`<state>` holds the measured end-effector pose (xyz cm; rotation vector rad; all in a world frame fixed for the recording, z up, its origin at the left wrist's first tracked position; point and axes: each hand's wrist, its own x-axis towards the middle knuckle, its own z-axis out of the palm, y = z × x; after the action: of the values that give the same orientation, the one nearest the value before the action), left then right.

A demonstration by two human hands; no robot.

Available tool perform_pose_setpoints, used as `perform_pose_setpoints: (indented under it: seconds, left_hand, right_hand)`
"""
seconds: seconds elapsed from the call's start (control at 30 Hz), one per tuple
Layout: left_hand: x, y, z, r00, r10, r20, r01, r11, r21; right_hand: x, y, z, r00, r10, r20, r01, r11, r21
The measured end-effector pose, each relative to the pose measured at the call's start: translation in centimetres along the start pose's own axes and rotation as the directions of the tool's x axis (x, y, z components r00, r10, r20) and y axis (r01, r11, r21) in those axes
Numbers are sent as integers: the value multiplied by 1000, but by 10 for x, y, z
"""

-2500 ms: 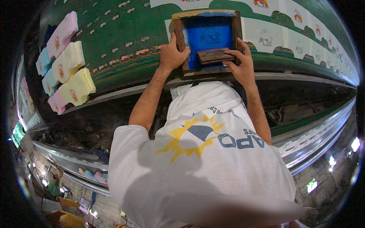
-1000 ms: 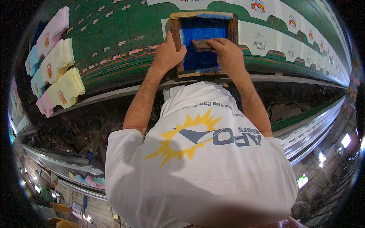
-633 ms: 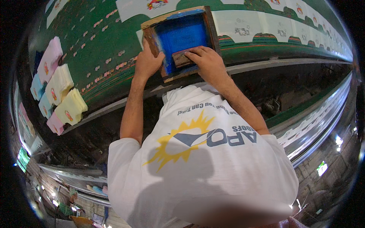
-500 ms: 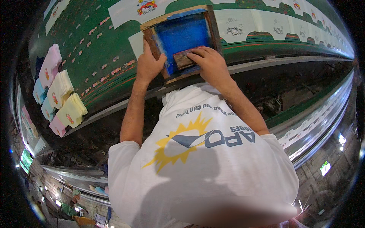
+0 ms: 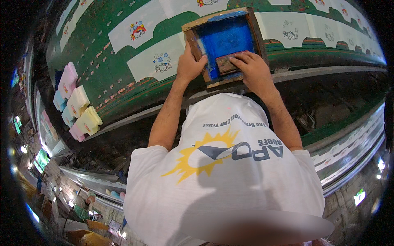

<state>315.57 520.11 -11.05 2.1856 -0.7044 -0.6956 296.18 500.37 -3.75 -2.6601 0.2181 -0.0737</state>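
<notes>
A wooden screen-printing frame (image 5: pixel 217 17) with a blue-inked mesh (image 5: pixel 227 39) lies over the row of white cut pieces on the long green table. My left hand (image 5: pixel 190 65) is closed round the frame's left side, thumb toward the inner edge. Inside the frame, at its near end, my right hand (image 5: pixel 256 73) holds a wooden squeegee (image 5: pixel 224 65), fingers over its top. Just left of the frame lies a white piece (image 5: pixel 139 65) printed with blue shapes and a black-outlined figure. Whatever is under the frame is hidden.
Stacks of pink, blue and yellow printed cloth pieces (image 5: pixel 88 121) sit at the table's left near edge. More white pieces (image 5: pixel 283 28) run in rows to the right. A metal rail (image 5: pixel 295 75) borders the green table (image 5: pixel 94 41). Another table with white pieces (image 5: pixel 349 151) stands lower right.
The frame, squeegee and both hands have moved right along the row. A printed white piece that was mostly covered now shows to the left. The view has shifted as well.
</notes>
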Motion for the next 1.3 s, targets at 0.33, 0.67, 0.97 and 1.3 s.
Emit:
perform_pose_setpoints:
  seconds: [0.33,0.67,0.97,1.3]
  left_hand:
    - [-2,-6,5,1000,3,-28,-5,997,-73]
    - [-2,-2,0,996,-85,41,85,996,2]
    - [0,-3,2,995,-75,61,78,996,-43]
    - [-1,-2,-1,995,-60,85,59,998,7]
  right_hand:
    - [1,15,0,992,-110,63,108,994,32]
    - [-2,20,-4,991,-96,89,93,995,36]
    - [75,32,7,998,-38,-51,34,996,-79]
    - [115,46,-13,986,48,157,-42,998,-46]
